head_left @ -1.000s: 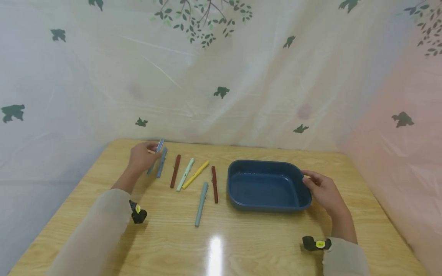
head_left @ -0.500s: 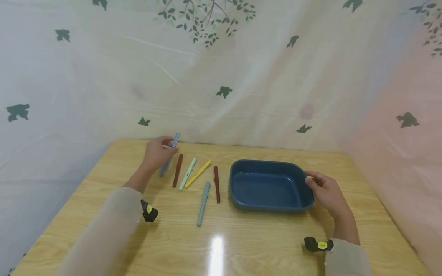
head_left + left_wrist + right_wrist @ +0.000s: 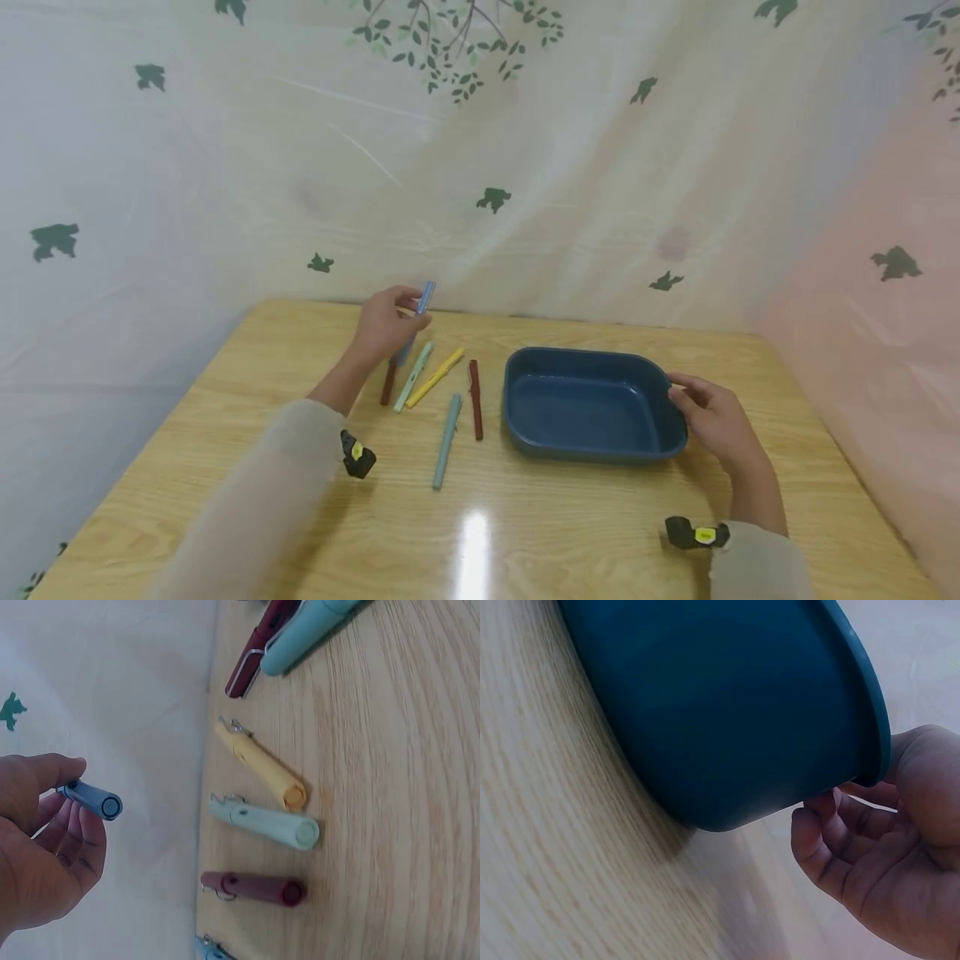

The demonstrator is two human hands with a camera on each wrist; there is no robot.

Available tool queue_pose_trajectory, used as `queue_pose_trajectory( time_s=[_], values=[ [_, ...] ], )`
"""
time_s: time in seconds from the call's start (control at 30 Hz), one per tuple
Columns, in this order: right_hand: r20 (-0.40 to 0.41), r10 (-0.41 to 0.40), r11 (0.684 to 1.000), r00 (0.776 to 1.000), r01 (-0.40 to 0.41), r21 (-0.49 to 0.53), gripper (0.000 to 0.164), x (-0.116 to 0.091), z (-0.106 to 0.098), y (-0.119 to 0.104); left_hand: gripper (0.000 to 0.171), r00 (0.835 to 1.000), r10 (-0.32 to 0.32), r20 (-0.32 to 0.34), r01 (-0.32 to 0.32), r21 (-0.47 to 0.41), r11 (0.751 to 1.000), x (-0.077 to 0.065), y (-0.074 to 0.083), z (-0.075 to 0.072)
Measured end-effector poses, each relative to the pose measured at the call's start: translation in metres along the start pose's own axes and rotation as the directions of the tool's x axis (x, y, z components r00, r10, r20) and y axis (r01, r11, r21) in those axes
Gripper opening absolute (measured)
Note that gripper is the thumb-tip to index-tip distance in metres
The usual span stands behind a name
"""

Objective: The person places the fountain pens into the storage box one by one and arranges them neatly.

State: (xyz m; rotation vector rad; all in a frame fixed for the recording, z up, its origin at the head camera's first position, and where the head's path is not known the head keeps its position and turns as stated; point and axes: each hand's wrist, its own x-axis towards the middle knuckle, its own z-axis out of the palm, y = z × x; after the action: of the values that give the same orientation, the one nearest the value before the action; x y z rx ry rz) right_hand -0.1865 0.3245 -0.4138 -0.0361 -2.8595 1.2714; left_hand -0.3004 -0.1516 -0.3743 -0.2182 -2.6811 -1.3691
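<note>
My left hand (image 3: pixel 386 325) pinches a blue pen (image 3: pixel 426 296) between thumb and fingers, raised over the back of the table. In the left wrist view the round end of this blue pen (image 3: pixel 101 802) points toward the table. Under and beside that hand lie a dark red pen (image 3: pixel 387 383), a mint pen (image 3: pixel 412 379) and a yellow pen (image 3: pixel 435 377). Another blue pen (image 3: pixel 214 949) shows at the left wrist view's lower edge; the hand hides it from the head view. My right hand (image 3: pixel 712 417) grips the right-hand rim of a deep dark blue dish (image 3: pixel 592 452), thumb inside, fingers outside.
A teal pen (image 3: pixel 447 442) and a second dark red pen (image 3: pixel 476 400) lie between the left hand's group and the dish. The wooden table (image 3: pixel 570 533) ends at the back against a patterned curtain (image 3: pixel 562 208).
My left hand has carried the blue pen to the right, from the far left to above the dark red and mint pens. The right hand keeps its grip on the dish.
</note>
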Motion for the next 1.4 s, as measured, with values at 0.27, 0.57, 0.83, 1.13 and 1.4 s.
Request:
queue_pose_trajectory(
  time_s=[0.27, 0.57, 0.83, 1.13, 1.4],
  values=[
    [-0.012, -0.005, 1.000, 1.000, 0.004, -0.006, 0.051, -0.001, -0.001, 0.003, 0.046, 0.999, 0.042, 0.029, -0.040, -0.047, 0.998, -0.001, 0.024, 0.018],
    [-0.012, -0.005, 1.000, 1.000, 0.005, -0.010, 0.051, -0.002, -0.002, 0.003, 0.042, 0.995, 0.087, 0.057, -0.083, -0.074, 0.994, 0.000, 0.045, 0.042],
    [-0.006, -0.004, 1.000, 1.000, 0.004, -0.008, 0.052, -0.001, -0.002, 0.002, 0.040, 0.989, 0.123, 0.082, -0.118, -0.066, 0.991, 0.000, 0.057, 0.058],
    [-0.001, 0.002, 1.000, 1.000, -0.002, 0.002, 0.051, -0.002, 0.000, 0.001, 0.041, 0.985, 0.132, 0.114, -0.123, -0.087, 0.989, -0.003, 0.073, 0.080],
    [-0.011, -0.008, 1.000, 1.000, 0.008, 0.003, 0.050, -0.001, 0.001, 0.001, 0.041, 0.969, 0.188, 0.160, -0.172, -0.109, 0.979, -0.006, 0.091, 0.103]
  ],
)
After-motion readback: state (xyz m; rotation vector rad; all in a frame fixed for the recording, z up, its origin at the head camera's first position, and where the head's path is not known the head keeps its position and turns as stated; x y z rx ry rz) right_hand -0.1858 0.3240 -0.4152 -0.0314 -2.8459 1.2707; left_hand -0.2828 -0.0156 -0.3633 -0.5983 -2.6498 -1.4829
